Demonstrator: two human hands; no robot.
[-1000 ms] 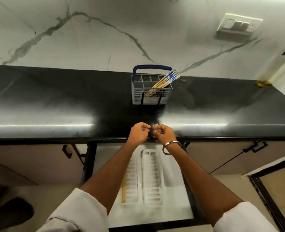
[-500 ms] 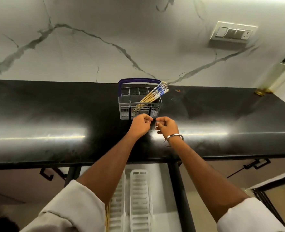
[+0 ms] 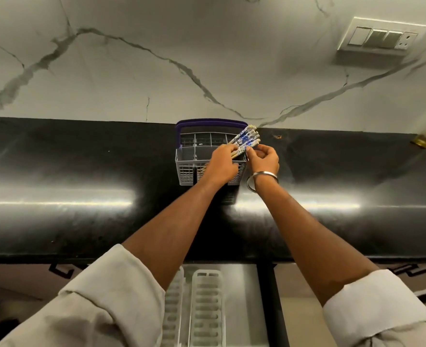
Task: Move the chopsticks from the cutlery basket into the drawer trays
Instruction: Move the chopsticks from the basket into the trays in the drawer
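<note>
Chopsticks [image 3: 245, 140], blue-patterned tops, lean right in cutlery basket [image 3: 189, 161] at far edge of dark surface [image 3: 81, 171]. Bundle is gripped by left hand [image 3: 220, 166] & pinched by right hand [image 3: 263, 159], prob. to lift together. Drawer trays [image 3: 206, 306] wait near, below.

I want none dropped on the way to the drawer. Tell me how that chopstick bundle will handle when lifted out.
The chopsticks look thin, straight and stiff, so they probably won't bend. They fan apart at the patterned ends, so a few may slip from the bundle. The left hand and right hand both touch them; the light wire basket might tip.
</note>
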